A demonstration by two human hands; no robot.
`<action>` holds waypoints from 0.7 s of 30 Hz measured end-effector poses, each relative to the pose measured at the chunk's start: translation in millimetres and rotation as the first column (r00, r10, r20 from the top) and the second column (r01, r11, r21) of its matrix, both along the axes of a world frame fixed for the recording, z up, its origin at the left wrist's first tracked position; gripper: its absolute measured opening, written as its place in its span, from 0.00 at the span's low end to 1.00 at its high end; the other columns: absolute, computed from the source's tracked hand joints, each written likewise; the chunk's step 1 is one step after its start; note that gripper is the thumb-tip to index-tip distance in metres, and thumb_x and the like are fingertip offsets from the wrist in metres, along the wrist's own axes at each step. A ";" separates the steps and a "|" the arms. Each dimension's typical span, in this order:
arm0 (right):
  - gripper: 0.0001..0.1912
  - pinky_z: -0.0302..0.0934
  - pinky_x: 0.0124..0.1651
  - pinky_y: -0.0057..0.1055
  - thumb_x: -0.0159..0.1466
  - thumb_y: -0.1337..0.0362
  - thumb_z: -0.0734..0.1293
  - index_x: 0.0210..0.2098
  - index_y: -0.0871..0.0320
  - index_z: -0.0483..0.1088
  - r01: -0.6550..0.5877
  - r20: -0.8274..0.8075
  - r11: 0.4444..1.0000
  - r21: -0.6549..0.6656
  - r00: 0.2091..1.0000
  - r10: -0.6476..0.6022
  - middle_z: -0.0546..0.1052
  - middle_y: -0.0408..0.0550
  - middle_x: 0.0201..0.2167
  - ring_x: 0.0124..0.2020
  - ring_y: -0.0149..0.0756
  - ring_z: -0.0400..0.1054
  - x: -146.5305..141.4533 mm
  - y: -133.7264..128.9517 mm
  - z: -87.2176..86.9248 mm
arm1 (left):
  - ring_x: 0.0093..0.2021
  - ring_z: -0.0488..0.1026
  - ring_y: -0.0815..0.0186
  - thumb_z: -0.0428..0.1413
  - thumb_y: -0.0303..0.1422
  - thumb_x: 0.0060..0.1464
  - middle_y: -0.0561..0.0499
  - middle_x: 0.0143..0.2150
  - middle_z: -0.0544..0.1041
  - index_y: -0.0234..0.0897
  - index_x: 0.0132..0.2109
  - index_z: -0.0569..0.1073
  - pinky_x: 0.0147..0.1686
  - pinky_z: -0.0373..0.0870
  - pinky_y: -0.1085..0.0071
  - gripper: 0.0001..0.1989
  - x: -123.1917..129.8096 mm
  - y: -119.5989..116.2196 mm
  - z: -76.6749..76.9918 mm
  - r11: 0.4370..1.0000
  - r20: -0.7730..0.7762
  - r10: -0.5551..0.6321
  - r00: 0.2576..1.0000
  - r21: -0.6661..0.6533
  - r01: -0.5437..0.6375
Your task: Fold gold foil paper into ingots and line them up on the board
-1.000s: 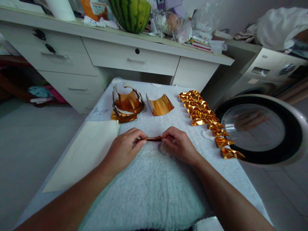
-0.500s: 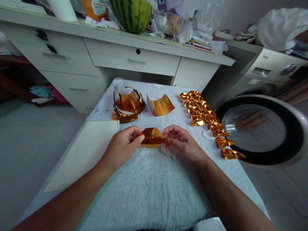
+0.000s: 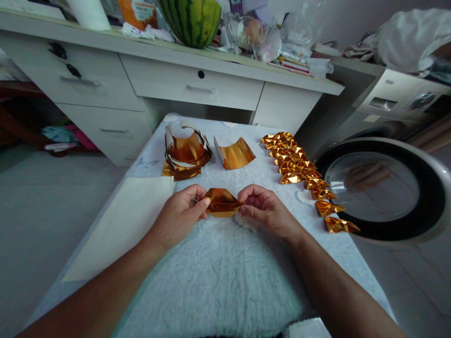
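A folded gold foil paper, shaped like a small boat with its middle opened a little, is held level between my hands above the cloth. My left hand pinches its left tip between thumb and forefinger. At the other tip, my right hand has thumb and fingers closed on the point. Beyond them lies a single curled gold sheet. Left of that sits a stack of curled gold sheets with pale backs. Several finished folded gold pieces run in rows along the right side.
A pale cloth covers the table, with a cream paper sheet on its left. The round open door of a washing machine stands against the right edge. Behind are white drawers under a counter with half a watermelon.
The middle of the folded gold paper has opened wider, its pocket now showing. My right hand has closed in on the right tip; both hands stay in nearly the same place.
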State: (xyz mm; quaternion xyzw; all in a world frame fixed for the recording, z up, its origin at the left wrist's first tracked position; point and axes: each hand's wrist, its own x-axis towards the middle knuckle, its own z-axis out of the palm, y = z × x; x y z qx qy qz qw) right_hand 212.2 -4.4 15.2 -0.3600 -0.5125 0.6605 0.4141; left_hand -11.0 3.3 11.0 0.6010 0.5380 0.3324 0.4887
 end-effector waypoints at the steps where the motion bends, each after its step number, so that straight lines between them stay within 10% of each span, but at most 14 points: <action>1: 0.13 0.56 0.28 0.23 0.56 0.61 0.75 0.34 0.57 0.68 0.000 0.002 1.000 0.005 1.000 0.000 0.69 0.40 0.28 0.26 0.25 0.62 0.0 0.1 0.2 | 0.26 0.69 0.70 0.54 0.40 0.55 0.58 0.28 0.68 0.38 0.36 0.66 0.26 0.63 0.74 0.10 -0.1 0.1 -0.8 1.000 0.010 -0.006 1.000 -0.003 0.006; 21: 0.09 0.58 0.35 0.27 0.58 0.64 0.73 0.34 0.56 0.68 -0.039 0.085 0.983 0.179 0.996 0.024 0.68 0.44 0.34 0.33 0.29 0.61 0.2 -1.4 2.3 | 0.25 0.70 0.70 0.59 0.35 0.50 0.55 0.29 0.74 0.38 0.35 0.67 0.23 0.62 0.76 0.09 1.7 -1.6 -0.7 0.999 0.167 0.033 0.985 -0.034 -0.028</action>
